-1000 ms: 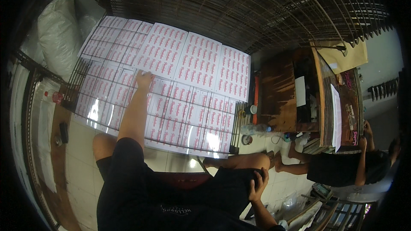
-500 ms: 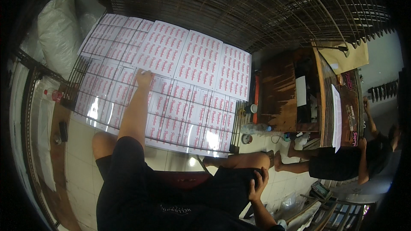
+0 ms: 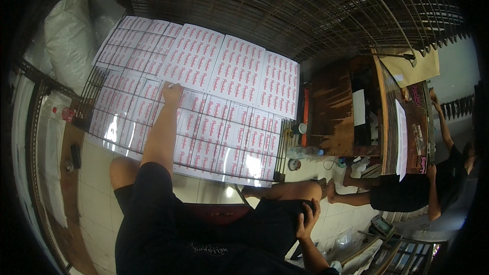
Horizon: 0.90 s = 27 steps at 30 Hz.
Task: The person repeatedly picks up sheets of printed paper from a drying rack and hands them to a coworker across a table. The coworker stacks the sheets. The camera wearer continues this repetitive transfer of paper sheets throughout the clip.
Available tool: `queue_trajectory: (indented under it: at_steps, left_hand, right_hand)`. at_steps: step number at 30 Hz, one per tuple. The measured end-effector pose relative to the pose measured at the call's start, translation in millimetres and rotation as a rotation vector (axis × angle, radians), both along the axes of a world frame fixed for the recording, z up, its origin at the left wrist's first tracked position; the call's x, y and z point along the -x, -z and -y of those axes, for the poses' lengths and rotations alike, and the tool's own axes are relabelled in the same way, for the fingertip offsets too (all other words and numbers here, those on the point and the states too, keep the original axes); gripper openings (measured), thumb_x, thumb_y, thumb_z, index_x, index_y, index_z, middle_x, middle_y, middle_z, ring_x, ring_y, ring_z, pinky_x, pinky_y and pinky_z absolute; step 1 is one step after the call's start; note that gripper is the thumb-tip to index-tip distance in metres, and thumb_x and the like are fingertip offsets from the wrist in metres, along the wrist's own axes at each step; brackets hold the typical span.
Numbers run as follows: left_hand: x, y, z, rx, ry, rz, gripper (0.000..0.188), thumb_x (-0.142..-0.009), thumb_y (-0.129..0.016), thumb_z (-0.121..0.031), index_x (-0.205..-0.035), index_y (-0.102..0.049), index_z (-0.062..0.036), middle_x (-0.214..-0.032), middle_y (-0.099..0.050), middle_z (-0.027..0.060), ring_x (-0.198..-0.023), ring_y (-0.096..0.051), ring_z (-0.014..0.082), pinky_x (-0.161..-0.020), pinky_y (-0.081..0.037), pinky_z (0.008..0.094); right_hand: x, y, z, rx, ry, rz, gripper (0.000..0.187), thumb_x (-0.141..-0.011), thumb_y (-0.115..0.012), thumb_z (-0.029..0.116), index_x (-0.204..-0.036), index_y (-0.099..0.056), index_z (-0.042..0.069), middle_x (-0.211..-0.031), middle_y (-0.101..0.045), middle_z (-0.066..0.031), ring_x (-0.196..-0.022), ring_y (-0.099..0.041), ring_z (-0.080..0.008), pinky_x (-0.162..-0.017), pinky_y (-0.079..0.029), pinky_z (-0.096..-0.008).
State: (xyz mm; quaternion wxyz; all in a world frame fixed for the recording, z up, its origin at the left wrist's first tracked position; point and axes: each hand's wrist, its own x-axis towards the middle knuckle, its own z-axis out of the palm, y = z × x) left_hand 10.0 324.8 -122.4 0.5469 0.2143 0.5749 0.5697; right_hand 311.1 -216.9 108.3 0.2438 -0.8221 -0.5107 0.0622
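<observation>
My left hand (image 3: 172, 93) reaches out over a wire drying rack (image 3: 135, 91) covered with white sheets printed in rows of red lettering. Its fingers are curled closed at the near edge of a printed sheet (image 3: 192, 56); what they grip, if anything, is too small to make out. Two more whole sheets, a middle one (image 3: 237, 71) and a right one (image 3: 277, 85), lie beside it on top. Below them, other printed sheets show through the rack's wires. My right hand (image 3: 307, 219) rests on my knee with its fingers apart, holding nothing.
Stacked wire racks (image 3: 244, 5) tilt up over the far side. To the right stands a wooden cabinet (image 3: 326, 107) with papers on it, and a co-worker (image 3: 407, 188) in dark clothes beyond. A stuffed white sack (image 3: 69, 40) is at far left; a clear bottle (image 3: 305, 152) lies by the rack.
The co-worker's far hand has moved up along the wooden cabinet's edge. Both my hands and the sheets stay where they were.
</observation>
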Motion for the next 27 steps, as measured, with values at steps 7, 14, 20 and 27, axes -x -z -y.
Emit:
queue_trajectory:
  at_steps: [7,14,20,27]
  left_hand:
    - [-1,-2,3,-0.025,0.02,0.075,0.026,-0.078,-0.057,0.002,-0.103,-0.051,0.0017,-0.083,-0.058,0.0122,-0.069,-0.059,0.0168,-0.058,-0.05,0.0254]
    - [-7,-32,24,0.064,-0.024,-0.175,0.036,-0.076,-0.064,-0.005,-0.109,-0.052,0.0023,-0.085,-0.059,0.0154,-0.071,-0.059,0.0194,-0.064,-0.051,0.0297]
    - [33,-14,27,-0.223,0.136,-0.662,0.044,-0.077,-0.07,-0.014,-0.114,-0.051,0.0018,-0.085,-0.06,0.0164,-0.067,-0.061,0.0193,-0.058,-0.049,0.0292]
    - [43,-69,74,-0.334,0.576,-0.688,0.042,-0.079,-0.069,-0.01,-0.116,-0.052,-0.002,-0.082,-0.061,0.0084,-0.074,-0.058,0.0145,-0.071,-0.047,0.0289]
  right_hand:
    - [0,2,1,0.003,-0.001,0.015,0.04,-0.085,-0.05,0.032,-0.112,-0.058,0.004,-0.132,-0.039,-0.0217,-0.126,-0.031,-0.0404,-0.104,-0.022,-0.0509]
    - [2,2,3,-0.022,-0.002,0.021,0.039,-0.085,-0.05,0.031,-0.112,-0.058,0.004,-0.132,-0.04,-0.0217,-0.125,-0.033,-0.0404,-0.104,-0.023,-0.0507]
    - [0,-1,3,-0.018,0.006,0.011,0.038,-0.084,-0.053,0.031,-0.111,-0.059,0.006,-0.133,-0.04,-0.0214,-0.126,-0.033,-0.0399,-0.104,-0.022,-0.0505]
    - [2,0,13,-0.067,0.048,-0.017,0.037,-0.081,-0.057,0.031,-0.11,-0.06,0.008,-0.131,-0.042,-0.0202,-0.126,-0.032,-0.0392,-0.104,-0.022,-0.0494]
